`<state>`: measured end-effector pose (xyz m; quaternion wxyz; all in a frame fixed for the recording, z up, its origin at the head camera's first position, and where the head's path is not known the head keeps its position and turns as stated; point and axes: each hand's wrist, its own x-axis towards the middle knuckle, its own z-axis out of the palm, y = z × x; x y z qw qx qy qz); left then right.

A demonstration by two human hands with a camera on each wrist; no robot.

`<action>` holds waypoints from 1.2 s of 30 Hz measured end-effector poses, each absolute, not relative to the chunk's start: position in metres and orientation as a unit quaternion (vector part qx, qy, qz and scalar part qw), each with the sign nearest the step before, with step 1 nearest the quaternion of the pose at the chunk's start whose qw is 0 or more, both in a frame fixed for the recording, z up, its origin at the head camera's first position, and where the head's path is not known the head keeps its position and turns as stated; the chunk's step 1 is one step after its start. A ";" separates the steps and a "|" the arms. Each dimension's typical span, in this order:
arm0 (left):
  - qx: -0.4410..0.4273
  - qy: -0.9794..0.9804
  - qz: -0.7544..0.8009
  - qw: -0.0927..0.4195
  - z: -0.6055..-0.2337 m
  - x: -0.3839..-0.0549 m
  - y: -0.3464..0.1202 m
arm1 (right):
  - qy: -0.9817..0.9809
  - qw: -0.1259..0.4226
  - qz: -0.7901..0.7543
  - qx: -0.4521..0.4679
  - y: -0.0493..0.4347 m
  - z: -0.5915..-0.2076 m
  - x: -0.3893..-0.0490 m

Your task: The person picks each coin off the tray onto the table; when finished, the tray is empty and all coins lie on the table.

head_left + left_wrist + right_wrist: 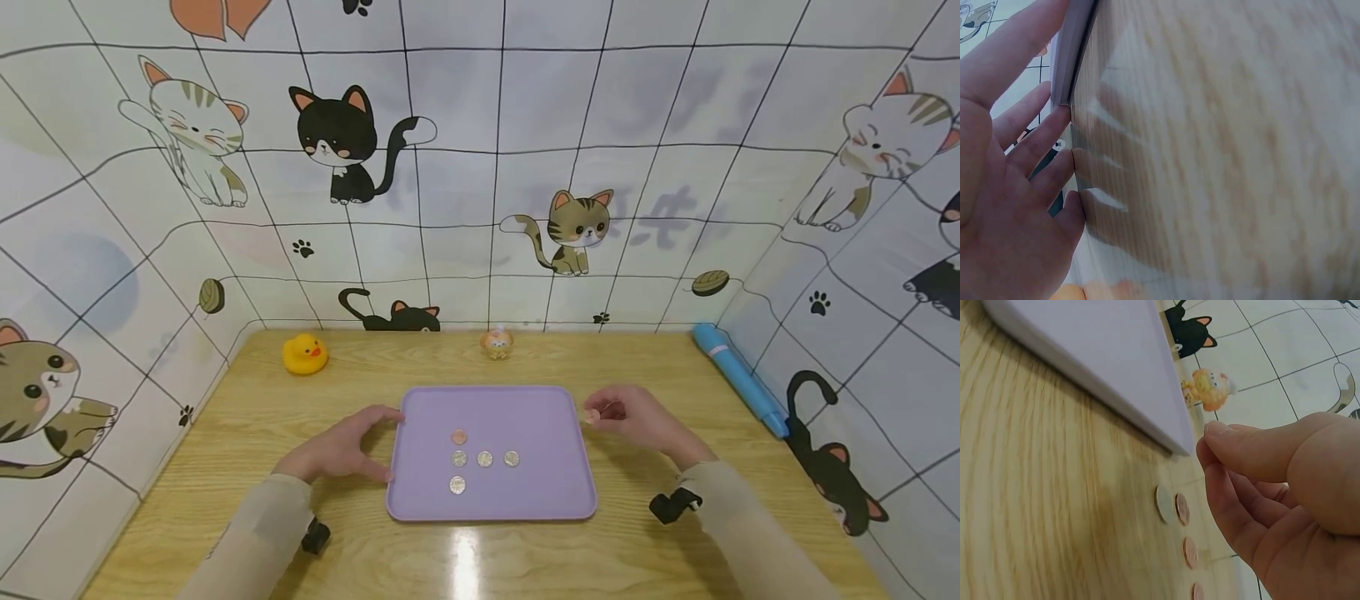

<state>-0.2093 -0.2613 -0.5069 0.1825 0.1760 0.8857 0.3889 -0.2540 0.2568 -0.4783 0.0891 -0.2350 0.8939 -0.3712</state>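
A lilac tray (540,492) lies on the wooden table. In it are a copper coin (459,436) and several silver coins (485,459), laid in a column and a row. My left hand (348,446) is spread at the tray's left side, fingertips and thumb against the rim. Just off the right rim, my right hand (633,417) brings thumb and index together on a small copper coin (592,415); the right wrist view hides it behind the thumb. Below that hand, a silver coin (1163,504) and copper coins (1190,552) lie on the table.
A yellow rubber duck (305,355) sits at the back left, and a small animal figurine (497,342) stands behind the tray. Along the right edge lies a long blue tube (738,379). Cat-patterned sheeting (465,183) encloses the back and sides.
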 end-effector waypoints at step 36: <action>0.170 0.886 0.389 0.185 -0.507 -0.208 -0.262 | 0.942 0.050 -0.260 -0.205 0.291 -0.503 -0.243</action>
